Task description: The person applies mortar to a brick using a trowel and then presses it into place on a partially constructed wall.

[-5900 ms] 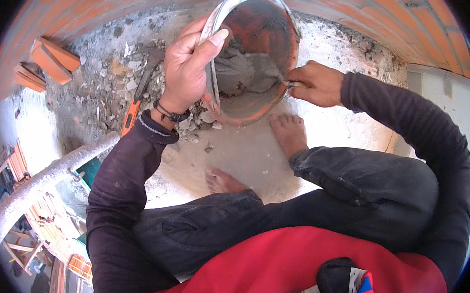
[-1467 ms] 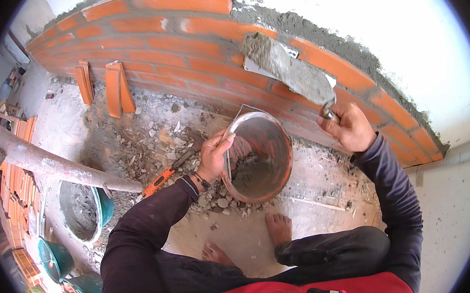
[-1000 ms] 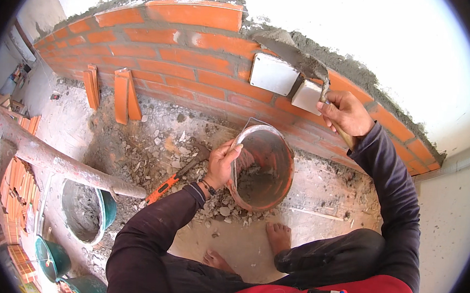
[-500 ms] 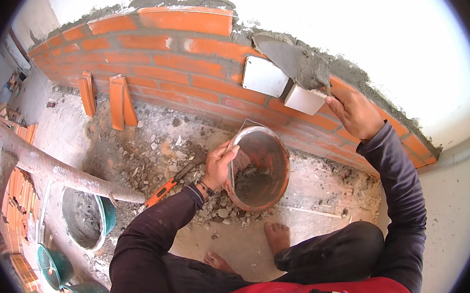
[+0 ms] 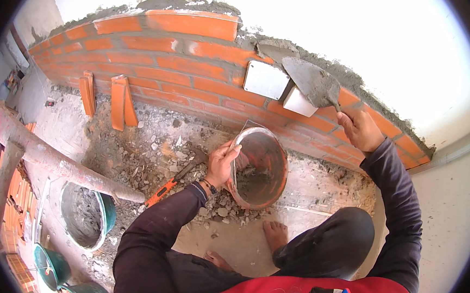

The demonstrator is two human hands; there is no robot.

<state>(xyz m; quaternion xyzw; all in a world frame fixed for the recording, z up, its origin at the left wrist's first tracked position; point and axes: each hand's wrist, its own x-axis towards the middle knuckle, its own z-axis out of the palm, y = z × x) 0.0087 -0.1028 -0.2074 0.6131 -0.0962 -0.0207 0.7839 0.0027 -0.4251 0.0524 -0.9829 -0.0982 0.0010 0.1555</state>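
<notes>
My right hand [image 5: 362, 128] is closed round the handle of a trowel [image 5: 311, 81] with grey mortar on its blade. The blade is over the upper courses of the orange brick wall [image 5: 191, 72], close to a white plate [image 5: 266, 80] and a white box [image 5: 300, 102] on the wall. Wet mortar [image 5: 280, 50] lies on the wall's top left of the blade. My left hand [image 5: 221, 164] grips the rim of an orange bucket [image 5: 284, 174], tilted so its inside shows, with some grey mortar in it.
Loose bricks [image 5: 120, 103] lean against the wall. Rubble and a hammer with an orange handle [image 5: 162, 191] lie left of the bucket. A rough pole [image 5: 65, 162] crosses the left side above a green tub of mortar [image 5: 109, 214]. Green buckets [image 5: 55, 264] stand lower left.
The trowel has moved right and slightly down, away from the mortar on the wall's top, where a patch now shows. My left hand still holds the bucket in nearly the same place.
</notes>
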